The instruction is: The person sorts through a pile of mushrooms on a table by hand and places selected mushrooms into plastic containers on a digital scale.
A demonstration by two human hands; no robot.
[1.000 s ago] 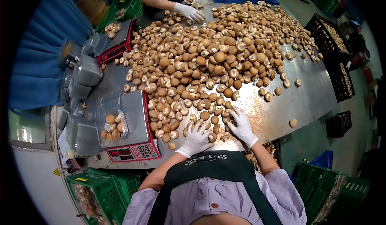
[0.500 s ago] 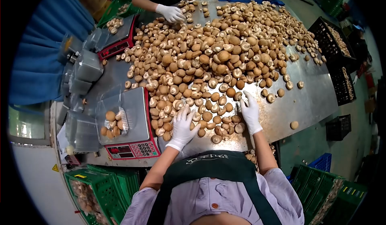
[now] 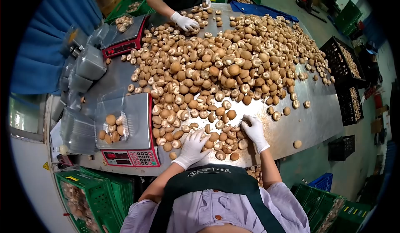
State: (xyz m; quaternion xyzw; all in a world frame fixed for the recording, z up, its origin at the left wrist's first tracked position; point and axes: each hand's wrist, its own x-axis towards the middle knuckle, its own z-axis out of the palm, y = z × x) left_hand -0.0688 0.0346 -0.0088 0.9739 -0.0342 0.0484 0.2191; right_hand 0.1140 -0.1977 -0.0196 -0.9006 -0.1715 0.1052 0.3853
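Note:
Both of my hands wear white gloves and rest at the near side of a mushroom heap (image 3: 225, 64). My left hand (image 3: 193, 149) has its fingers stretched and spread against the left side of a small group of mushrooms (image 3: 225, 138). On that group's right side, my right hand (image 3: 254, 134) is open, its fingertips beside the brown caps. Neither palm is wrapped round a mushroom. Some caps face up and others show pale gills and stems. To the left, a clear plastic tray (image 3: 111, 126) of several mushrooms sits on a red-edged scale (image 3: 141, 143).
The metal table (image 3: 310, 126) carries a second scale (image 3: 125, 47) at the far left. Stacked clear trays (image 3: 77, 131) line the left edge. Across the table, a co-worker's gloved hand (image 3: 185, 21) touches mushrooms. Green crates (image 3: 89, 191) and black crates (image 3: 343, 60) stand around the table.
My hands have drawn nearer to my body and closer together, and the mushrooms between them are packed tighter. The bare metal patch beyond them has grown. The camera view has shifted slightly.

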